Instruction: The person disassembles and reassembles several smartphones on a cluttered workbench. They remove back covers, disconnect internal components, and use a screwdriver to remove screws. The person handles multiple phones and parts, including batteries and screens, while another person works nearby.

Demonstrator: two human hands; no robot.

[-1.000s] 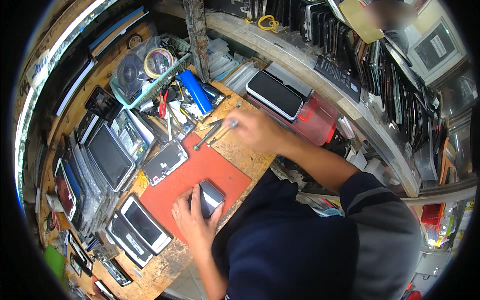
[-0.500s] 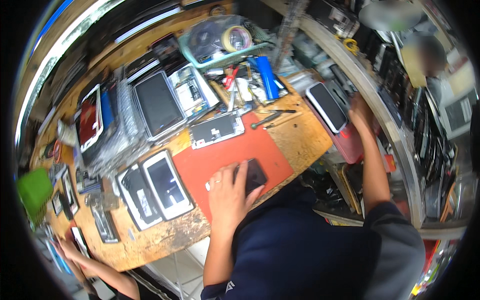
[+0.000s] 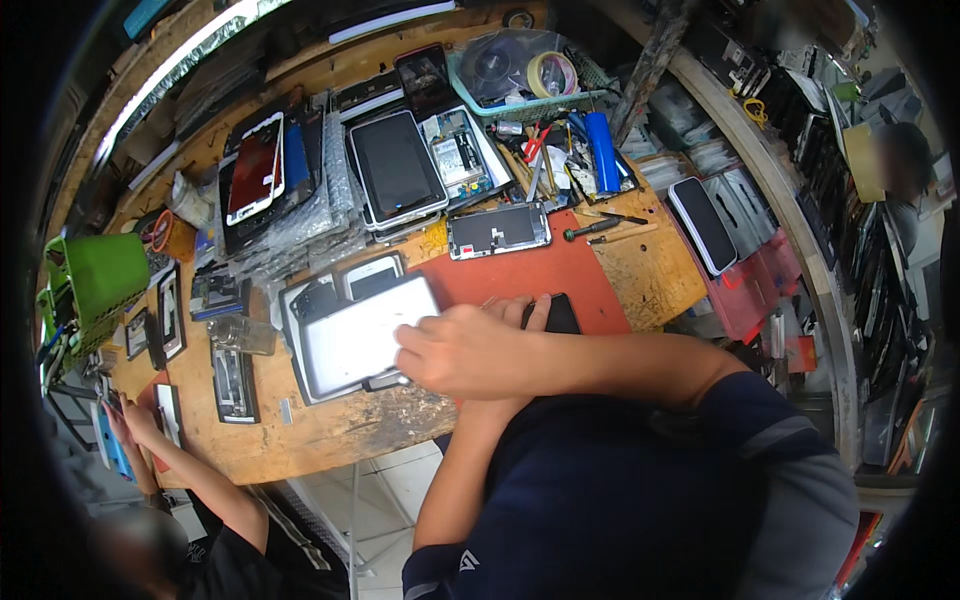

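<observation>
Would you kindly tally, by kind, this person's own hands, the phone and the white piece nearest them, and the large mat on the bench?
Own hands: 2 (left hand, right hand)
Dark phone: 1
Flat white piece: 1
Large red mat: 1
Total: 5

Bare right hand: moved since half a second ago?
Yes, leftward: against the flat orange-red mat, the bare right hand went from beyond the mat's right edge to its left end, gripping a shallow white tray.

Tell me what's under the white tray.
Under the white tray, parts of a white-framed device and a dark panel stick out. The rest is covered; whether the tray touches them cannot be told.
</observation>
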